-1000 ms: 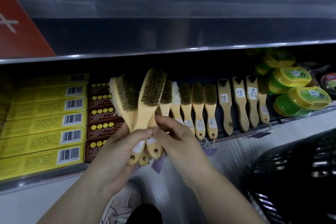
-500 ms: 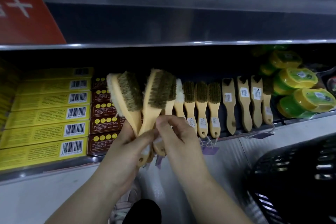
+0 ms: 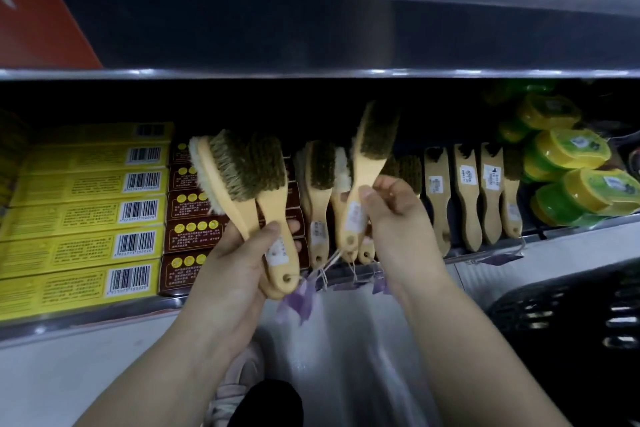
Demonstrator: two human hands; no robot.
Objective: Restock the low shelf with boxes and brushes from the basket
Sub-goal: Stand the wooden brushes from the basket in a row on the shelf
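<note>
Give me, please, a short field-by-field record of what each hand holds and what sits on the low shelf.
Left hand: grips two wooden-handled bristle brushes by their handles
Right hand: pinches one wooden-handled bristle brush by its handle, head raised above the row
Low shelf, left: flat yellow cardboard boxes with barcodes, then dark brown boxes
Middle: row of wooden brushes
Right: yellow-and-green plastic tubs
Lower right of view: black perforated plastic basket

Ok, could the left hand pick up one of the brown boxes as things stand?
Probably not: the left hand grips two brushes, so its grip is full, though the brown boxes sit just behind it.
</note>
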